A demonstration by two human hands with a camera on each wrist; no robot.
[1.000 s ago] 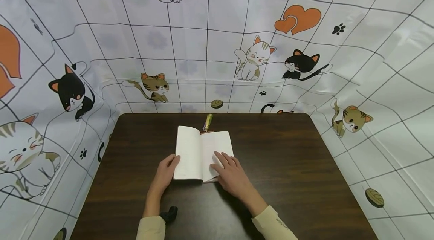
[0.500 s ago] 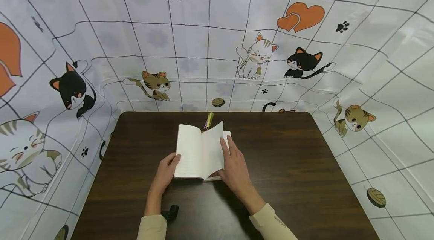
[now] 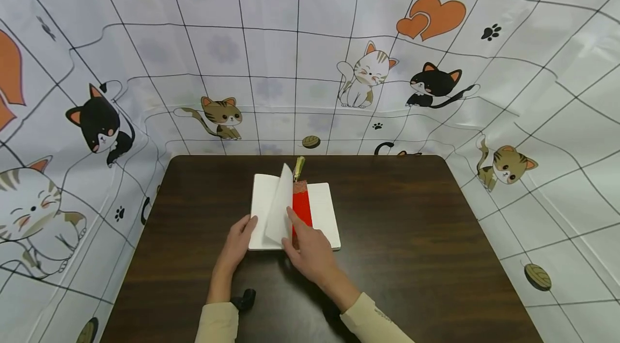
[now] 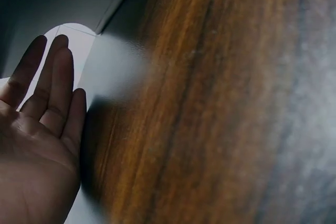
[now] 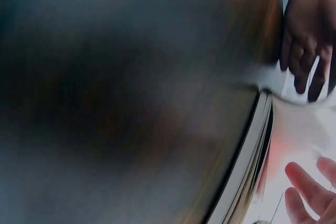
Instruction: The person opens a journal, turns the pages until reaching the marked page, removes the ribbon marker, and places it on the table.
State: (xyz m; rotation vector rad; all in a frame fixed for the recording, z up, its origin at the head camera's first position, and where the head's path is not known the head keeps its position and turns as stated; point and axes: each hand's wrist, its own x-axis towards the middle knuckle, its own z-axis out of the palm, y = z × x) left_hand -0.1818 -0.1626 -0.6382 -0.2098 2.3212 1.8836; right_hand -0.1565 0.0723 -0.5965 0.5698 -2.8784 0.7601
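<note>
An open notebook with blank white pages lies on the brown table. My left hand holds its left edge, thumb on the page; the left wrist view shows that hand's other fingers stretched out. Along a raised page, which stands tilted over the left half, my right hand touches with its extended index finger. Between the pages a red bookmark is exposed, its yellowish tassel lying beyond the top edge. The right wrist view catches the notebook's page edges and spread right fingertips.
A dark wood-grain table extends around the notebook. White sheeting printed with cats and grid lines stands behind and at both sides. A small black device is at the left wrist.
My right hand has moved left from the right-hand page, swinging a page over toward the left. The red bookmark has come into sight. My left hand keeps its place on the left edge.
</note>
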